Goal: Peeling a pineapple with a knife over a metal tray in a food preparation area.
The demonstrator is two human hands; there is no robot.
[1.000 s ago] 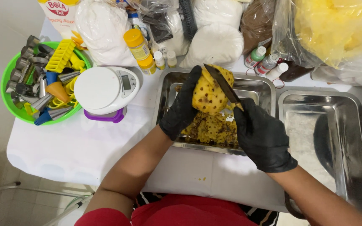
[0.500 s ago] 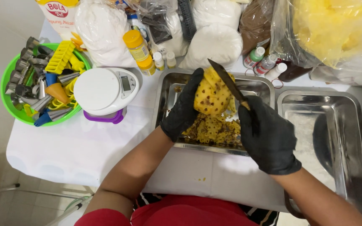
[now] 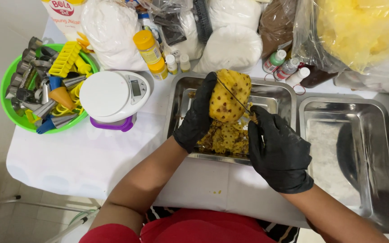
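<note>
A table [image 3: 82, 157] carries two metal trays side by side. Over the nearer-centre tray [image 3: 279, 96], the left hand [image 3: 198, 114] holds a peeled pineapple [image 3: 228, 96] upright, with the right hand [image 3: 279, 150] just to its right, pressing a knife [image 3: 233, 95] against the fruit. Peel scraps [image 3: 225, 138] lie in this tray beneath the pineapple. The second tray [image 3: 374, 135] sits to the right. Left of the first tray stands a kitchen scale [image 3: 113, 96], and further left a bowl [image 3: 12, 114] holding moulds. Behind the trays, bags [image 3: 230, 47] and small bottles [image 3: 151, 51] line the table's far edge.
</note>
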